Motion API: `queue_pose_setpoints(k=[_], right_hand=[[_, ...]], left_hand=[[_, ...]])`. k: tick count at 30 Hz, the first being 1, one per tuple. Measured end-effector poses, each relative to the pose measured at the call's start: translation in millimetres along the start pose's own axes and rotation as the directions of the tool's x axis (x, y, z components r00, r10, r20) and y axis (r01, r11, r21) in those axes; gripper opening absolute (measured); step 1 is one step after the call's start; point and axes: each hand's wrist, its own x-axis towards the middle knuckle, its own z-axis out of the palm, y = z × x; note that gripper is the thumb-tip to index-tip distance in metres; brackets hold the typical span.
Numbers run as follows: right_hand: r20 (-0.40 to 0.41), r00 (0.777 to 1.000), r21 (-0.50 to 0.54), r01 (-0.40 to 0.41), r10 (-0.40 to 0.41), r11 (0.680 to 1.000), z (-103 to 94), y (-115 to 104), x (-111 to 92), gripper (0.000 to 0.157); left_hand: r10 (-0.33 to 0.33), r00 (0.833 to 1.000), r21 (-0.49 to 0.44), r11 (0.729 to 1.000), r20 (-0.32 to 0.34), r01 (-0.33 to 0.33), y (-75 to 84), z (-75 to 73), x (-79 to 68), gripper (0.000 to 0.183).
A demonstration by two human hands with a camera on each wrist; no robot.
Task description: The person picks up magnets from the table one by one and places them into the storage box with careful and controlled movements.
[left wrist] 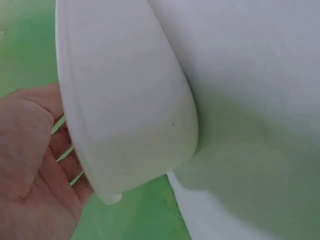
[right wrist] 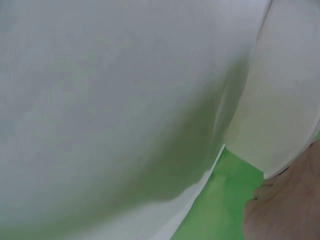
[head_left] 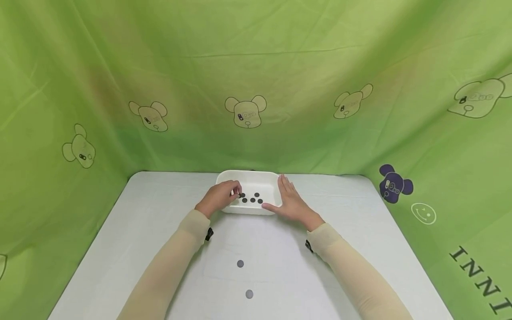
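A white rectangular basin (head_left: pixel 262 178) stands at the far side of the table. Several small black discs (head_left: pixel 253 200) lie on its floor. My left hand (head_left: pixel 219 195) reaches over the basin's left side, and its bent fingers and thumb appear to pinch a black disc; the fingertips partly cover it. In the left wrist view, the basin wall (left wrist: pixel 130 110) hides the ends of the left hand's (left wrist: pixel 35 160) fingers. My right hand (head_left: pixel 294 204) rests on the right rim with straight fingers, its thumb at the front edge. The right wrist view shows this hand (right wrist: pixel 285 200) against the basin (right wrist: pixel 285 90).
Two grey discs, a farther one (head_left: pixel 240 263) and a nearer one (head_left: pixel 250 294), lie on the white-covered table (head_left: pixel 280 271) between the forearms. A green curtain (head_left: pixel 248 146) with printed bear heads hangs directly behind the table and along both sides.
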Motion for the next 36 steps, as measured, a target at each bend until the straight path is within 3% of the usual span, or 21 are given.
queue_pose_setpoints(k=[11, 26, 36], right_hand=[[-0.018, 1.0, 0.008, 0.017, -0.017, 1.0, 2.2, 0.2, -0.5, 0.133], [-0.009, 1.0, -0.005, 0.005, -0.005, 1.0, 0.1, -2.9, -1.7, 0.128], [-0.013, 1.0, -0.004, 0.009, -0.009, 1.0, 0.7, 0.7, -0.5, 0.128]], left_hand=[[-0.002, 1.0, 0.039, 0.999, 0.002, 0.002, -5.1, 6.6, 5.9, 0.008], [-0.036, 0.993, 0.013, 0.999, 0.108, 0.035, -9.8, 9.0, 15.0, 0.009], [-0.042, 0.994, 0.036, 0.999, 0.1, 0.038, -8.4, 10.7, 17.3, 0.006]])
